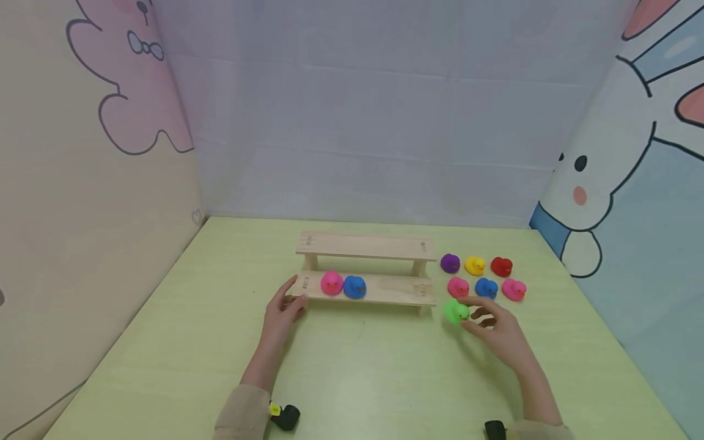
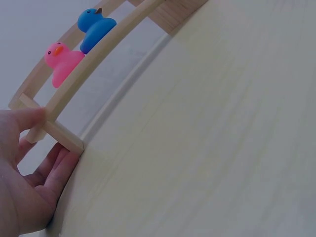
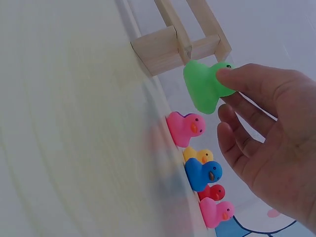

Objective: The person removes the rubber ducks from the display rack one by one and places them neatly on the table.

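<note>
My right hand [image 1: 499, 335] pinches a green rubber duck [image 3: 201, 88] by its head between thumb and fingers. In the right wrist view the duck is raised off the table, close to the right end of a two-tier wooden stand [image 1: 393, 289]. At the stand's left end, my left hand [image 1: 283, 313] grips the lower tier, thumb on the board [image 2: 94, 66] and fingers around by the leg [image 2: 64, 136]. A pink duck [image 1: 332, 283] and a blue duck [image 1: 354, 287] sit side by side on that tier, towards its left.
Right of the stand, ducks stand on the table in two rows. The back row holds purple [image 1: 450, 263], yellow [image 1: 475, 266] and red [image 1: 502, 266] ducks. In front are pink [image 1: 458, 286], blue [image 1: 486, 288] and another pink duck [image 1: 514, 289]. The upper tier [image 1: 365, 245] rises behind.
</note>
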Tool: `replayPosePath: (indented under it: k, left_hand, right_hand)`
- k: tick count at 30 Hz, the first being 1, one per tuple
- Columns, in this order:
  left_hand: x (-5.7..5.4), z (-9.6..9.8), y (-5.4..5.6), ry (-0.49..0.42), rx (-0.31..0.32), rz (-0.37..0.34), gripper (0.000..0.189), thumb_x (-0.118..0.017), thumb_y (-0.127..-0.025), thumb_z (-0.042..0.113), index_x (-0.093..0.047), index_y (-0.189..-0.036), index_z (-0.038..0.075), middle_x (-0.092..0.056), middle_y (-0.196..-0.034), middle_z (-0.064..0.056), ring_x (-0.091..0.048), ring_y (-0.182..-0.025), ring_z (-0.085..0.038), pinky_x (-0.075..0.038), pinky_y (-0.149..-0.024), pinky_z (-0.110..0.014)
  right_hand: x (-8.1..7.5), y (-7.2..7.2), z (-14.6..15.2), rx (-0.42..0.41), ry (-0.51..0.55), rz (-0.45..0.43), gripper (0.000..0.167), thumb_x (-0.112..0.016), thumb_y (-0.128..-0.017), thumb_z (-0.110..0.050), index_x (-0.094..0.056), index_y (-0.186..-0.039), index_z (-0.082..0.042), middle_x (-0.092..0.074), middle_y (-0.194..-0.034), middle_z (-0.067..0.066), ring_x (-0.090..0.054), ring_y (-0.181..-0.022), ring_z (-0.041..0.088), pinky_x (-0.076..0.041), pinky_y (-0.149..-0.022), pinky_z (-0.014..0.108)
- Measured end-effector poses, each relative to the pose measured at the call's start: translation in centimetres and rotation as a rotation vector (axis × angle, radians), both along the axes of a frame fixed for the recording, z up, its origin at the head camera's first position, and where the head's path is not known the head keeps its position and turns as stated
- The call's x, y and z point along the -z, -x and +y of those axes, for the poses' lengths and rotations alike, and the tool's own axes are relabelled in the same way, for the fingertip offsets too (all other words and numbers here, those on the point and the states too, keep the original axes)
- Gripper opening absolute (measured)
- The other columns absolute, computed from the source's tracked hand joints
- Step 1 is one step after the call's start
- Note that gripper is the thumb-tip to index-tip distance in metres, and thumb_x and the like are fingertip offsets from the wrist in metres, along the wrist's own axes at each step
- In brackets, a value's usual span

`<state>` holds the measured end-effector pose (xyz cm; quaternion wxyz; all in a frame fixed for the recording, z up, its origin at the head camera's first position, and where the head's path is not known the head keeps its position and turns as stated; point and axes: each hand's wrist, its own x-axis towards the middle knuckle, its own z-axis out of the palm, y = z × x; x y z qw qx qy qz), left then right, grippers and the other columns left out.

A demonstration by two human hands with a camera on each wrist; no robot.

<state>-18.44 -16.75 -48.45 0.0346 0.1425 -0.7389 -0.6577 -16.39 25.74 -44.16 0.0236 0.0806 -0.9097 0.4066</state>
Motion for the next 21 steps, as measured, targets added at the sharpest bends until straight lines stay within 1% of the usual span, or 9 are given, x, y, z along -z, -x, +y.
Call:
replayPosePath:
  k: [4, 6, 12, 14, 17, 21]
  left_hand:
    - [-0.2, 0.0, 0.1, -0.008, 0.005, -0.011, 0.057, -0.065, -0.096, 0.022, -0.044, -0.149, 0.029, -0.060, -0.104, -0.003, -0.061, -0.093, -0.012, -0.058, -0.087, -0.025]
    - [-0.6, 0.1, 0.0, -0.017, 0.009, -0.016, 0.058, -0.064, -0.096, 0.021, -0.043, -0.150, 0.027, -0.060, -0.104, -0.003, -0.061, -0.094, -0.013, -0.058, -0.088, -0.026]
    - [-3.0, 0.6, -1.1, -0.019, 0.019, -0.024, 0.057, -0.063, -0.096, 0.015, -0.044, -0.150, 0.020, -0.060, -0.100, -0.004, -0.061, -0.095, -0.017, -0.059, -0.090, -0.031]
    - [-3.4, 0.7, -1.3, -0.017, 0.026, -0.013, 0.058, -0.063, -0.096, 0.015, -0.044, -0.150, 0.018, -0.060, -0.099, -0.004, -0.062, -0.093, -0.016, -0.059, -0.088, -0.030]
    - [-3.3, 0.6, -1.3, -0.020, 0.028, -0.010, 0.058, -0.063, -0.096, 0.014, -0.043, -0.150, 0.018, -0.060, -0.099, -0.005, -0.061, -0.093, -0.016, -0.059, -0.087, -0.029]
    - [-1.6, 0.1, -0.4, -0.021, 0.020, -0.019, 0.059, -0.064, -0.096, 0.017, -0.042, -0.151, 0.021, -0.060, -0.101, -0.004, -0.061, -0.093, -0.014, -0.059, -0.086, -0.027]
  right_hand:
    - [0.3, 0.2, 0.7, -0.009, -0.016, -0.013, 0.041, -0.072, -0.090, -0.017, -0.062, -0.130, -0.016, -0.066, -0.124, 0.008, -0.057, -0.097, 0.014, -0.053, -0.077, 0.016]
    - [0.4, 0.3, 0.9, -0.017, -0.017, -0.018, 0.040, -0.072, -0.090, -0.015, -0.063, -0.129, -0.015, -0.066, -0.125, 0.009, -0.058, -0.097, 0.014, -0.054, -0.078, 0.017]
    - [0.6, 0.4, 1.7, -0.032, -0.019, -0.061, 0.039, -0.071, -0.090, -0.010, -0.063, -0.128, -0.012, -0.065, -0.127, 0.012, -0.060, -0.098, 0.018, -0.053, -0.078, 0.017]
    - [0.8, 0.5, 1.9, -0.033, -0.023, -0.084, 0.040, -0.070, -0.090, -0.010, -0.063, -0.129, -0.011, -0.064, -0.127, 0.013, -0.060, -0.099, 0.020, -0.053, -0.078, 0.016]
    - [1.2, 0.5, 2.1, -0.026, -0.031, -0.118, 0.040, -0.070, -0.090, -0.010, -0.062, -0.129, -0.011, -0.063, -0.129, 0.015, -0.061, -0.101, 0.022, -0.053, -0.080, 0.019]
    - [1.6, 0.6, 2.5, -0.007, -0.041, -0.164, 0.042, -0.070, -0.091, -0.013, -0.061, -0.132, -0.012, -0.061, -0.132, 0.018, -0.061, -0.104, 0.024, -0.054, -0.085, 0.029]
